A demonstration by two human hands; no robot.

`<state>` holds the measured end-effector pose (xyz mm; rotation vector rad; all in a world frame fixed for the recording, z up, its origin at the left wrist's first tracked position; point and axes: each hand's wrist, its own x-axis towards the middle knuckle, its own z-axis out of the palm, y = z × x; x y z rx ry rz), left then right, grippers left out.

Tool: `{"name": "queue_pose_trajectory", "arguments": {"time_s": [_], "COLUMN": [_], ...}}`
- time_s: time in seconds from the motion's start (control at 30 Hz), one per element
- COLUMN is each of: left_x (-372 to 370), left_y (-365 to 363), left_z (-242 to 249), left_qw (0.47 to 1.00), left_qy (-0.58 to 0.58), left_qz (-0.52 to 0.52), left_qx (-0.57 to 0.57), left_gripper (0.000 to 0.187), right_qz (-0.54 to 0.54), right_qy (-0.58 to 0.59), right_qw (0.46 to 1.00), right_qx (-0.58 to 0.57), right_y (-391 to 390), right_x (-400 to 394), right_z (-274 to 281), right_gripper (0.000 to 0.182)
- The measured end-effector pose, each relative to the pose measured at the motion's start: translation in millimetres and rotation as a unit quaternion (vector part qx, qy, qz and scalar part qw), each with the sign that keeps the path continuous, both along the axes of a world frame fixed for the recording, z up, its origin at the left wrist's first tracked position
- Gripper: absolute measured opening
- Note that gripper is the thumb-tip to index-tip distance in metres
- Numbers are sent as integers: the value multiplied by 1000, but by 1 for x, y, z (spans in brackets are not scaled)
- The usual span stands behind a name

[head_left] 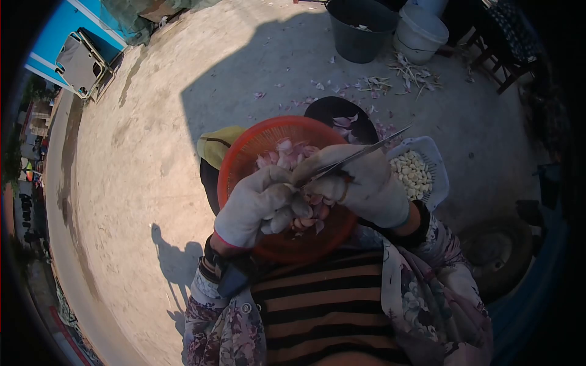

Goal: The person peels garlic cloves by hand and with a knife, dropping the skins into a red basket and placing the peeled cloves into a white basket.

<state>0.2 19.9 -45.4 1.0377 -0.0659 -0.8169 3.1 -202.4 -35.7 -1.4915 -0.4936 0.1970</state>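
My left hand (256, 207), in a pale glove, is closed over a red-orange plastic basket (235, 161) on my lap. Its fingers pinch what looks like a garlic clove, mostly hidden where both hands meet. My right hand (366, 186), gloved too with a darkened thumb and fingers, grips a narrow pointed knife (381, 141) whose tip points up and right. Pink-skinned garlic cloves (285, 157) lie in the basket below both hands. Beside my right hand stands a white plastic basket (441, 186) holding peeled garlic cloves (412, 174).
A dark bucket (361, 39) and a white bucket (421, 36) stand ahead. Garlic skins and stalks (415, 73) litter the concrete ground (152, 134). A tire (494, 256) lies at right. A folding chair (84, 64) stands far left, a wooden stool (500, 64) far right.
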Motion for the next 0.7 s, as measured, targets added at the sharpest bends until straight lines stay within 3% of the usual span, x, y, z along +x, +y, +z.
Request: {"name": "queue_pose_trajectory", "arguments": {"time_s": [0.07, 0.17, 0.3, 0.37, 0.43, 0.47, 0.5, 0.53, 0.6, 0.63, 0.7], "left_x": [5, 0, -1, -4, -4, -2, 1, 1, 2, 2, 5], "left_y": [2, -8, 4, 9, 16, 20, 25, 27, 29, 32, 34], "left_z": [6, 15, 2, -2, -12, -15, -13, -12, -12, -14, -7], "left_qw": [999, 998, 1000, 997, 987, 980, 978, 977, 972, 968, 983], "left_qy": [5, -11, 2, 22, 22, 19, 31, 27, 26, 30, 10], "left_qz": [-43, -16, 15, 52, 93, 113, 131, 137, 161, 179, 171], "left_qx": [26, 66, 16, -55, -128, -164, -160, -162, -170, -175, -68], "left_gripper": [31, 30, 26, 25, 24, 24, 25, 23, 22, 23, 26], "right_qz": [-43, -12, -85, -205, -339, -360, -340, -301, -358, -373, -328], "right_qy": [-108, 68, -80, -108, -37, -78, -247, -403, -152, -16, -169], "right_qw": [993, 997, 993, 972, 936, 923, 866, 760, 879, 906, 870], "right_qx": [18, 28, -5, -50, -89, -112, -270, -412, -277, -199, -327], "right_y": [6, 3, 0, -9, -26, -34, -52, -62, -57, -53, -60], "right_x": [1, 0, 12, 13, 18, 23, 30, 33, 27, 24, 20], "right_z": [-13, 9, 1, 15, 13, 11, -1, -7, -5, -4, -16], "right_gripper": [18, 20, 18, 20, 16, 16, 16, 17, 19, 20, 21]}}
